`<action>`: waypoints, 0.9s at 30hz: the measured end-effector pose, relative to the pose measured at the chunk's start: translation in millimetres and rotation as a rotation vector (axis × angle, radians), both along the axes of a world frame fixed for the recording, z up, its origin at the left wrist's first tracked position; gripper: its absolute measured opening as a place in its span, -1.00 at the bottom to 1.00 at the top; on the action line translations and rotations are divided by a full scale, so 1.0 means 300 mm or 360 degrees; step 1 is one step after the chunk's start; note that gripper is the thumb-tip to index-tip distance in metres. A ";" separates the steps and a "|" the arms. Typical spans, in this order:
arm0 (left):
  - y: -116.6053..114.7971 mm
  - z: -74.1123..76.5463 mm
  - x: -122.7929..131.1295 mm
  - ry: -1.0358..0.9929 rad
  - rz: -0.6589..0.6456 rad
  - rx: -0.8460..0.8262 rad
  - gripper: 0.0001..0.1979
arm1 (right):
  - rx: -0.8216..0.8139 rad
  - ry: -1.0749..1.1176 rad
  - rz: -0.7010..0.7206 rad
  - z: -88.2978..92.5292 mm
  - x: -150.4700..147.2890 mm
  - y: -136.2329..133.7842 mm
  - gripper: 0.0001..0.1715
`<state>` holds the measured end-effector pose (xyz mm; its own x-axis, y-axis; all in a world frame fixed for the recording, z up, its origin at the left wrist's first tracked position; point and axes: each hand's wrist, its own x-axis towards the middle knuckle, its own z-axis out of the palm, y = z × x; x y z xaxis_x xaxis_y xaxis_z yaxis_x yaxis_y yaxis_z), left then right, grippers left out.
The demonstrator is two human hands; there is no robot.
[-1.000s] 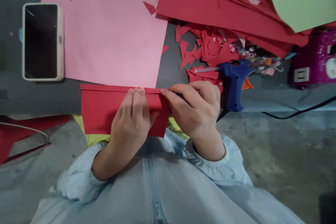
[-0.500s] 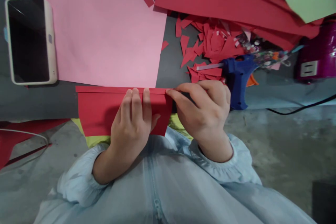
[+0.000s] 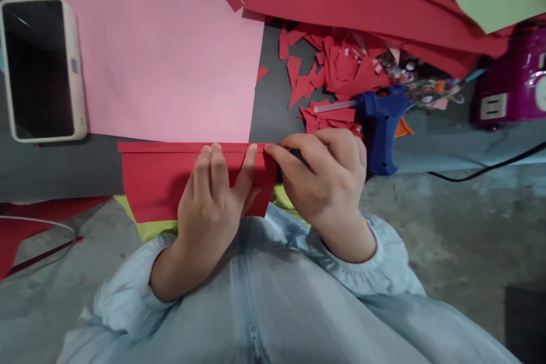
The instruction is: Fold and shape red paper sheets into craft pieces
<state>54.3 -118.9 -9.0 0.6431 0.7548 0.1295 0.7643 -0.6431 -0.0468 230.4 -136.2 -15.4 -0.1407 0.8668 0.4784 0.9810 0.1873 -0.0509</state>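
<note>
Red paper (image 3: 149,185) lies left-to-right, folded edge (image 3: 170,148) toward the pink sheet (image 3: 170,57).
Left hand (image 3: 209,202) rests flat, open; right hand (image 3: 326,182) pinches paper.

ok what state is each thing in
Red paper sheet: narrow fold along far edge
Left hand: spread, resting on fold
Right hand: pinching fold's right end
White-edged rectangular device: screen dark
Blue plastic glue gun: lying sideways, stick protruding
Pink paper sheet: flat, partly under device
</note>
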 end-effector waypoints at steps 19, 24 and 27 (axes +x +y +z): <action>-0.004 0.003 0.003 0.0082 0.0033 0.0021 -0.41 | -0.0398 -0.0216 -0.0220 0.025 -0.063 -0.088 -0.56; -0.003 0.011 0.005 0.0186 -0.0029 0.0109 -0.38 | -0.0382 -0.0194 -0.0285 0.027 -0.075 -0.088 -0.56; -0.012 0.003 0.013 0.0167 0.0018 0.0086 -0.36 | -0.0377 -0.0184 -0.0336 0.031 -0.076 -0.095 -0.59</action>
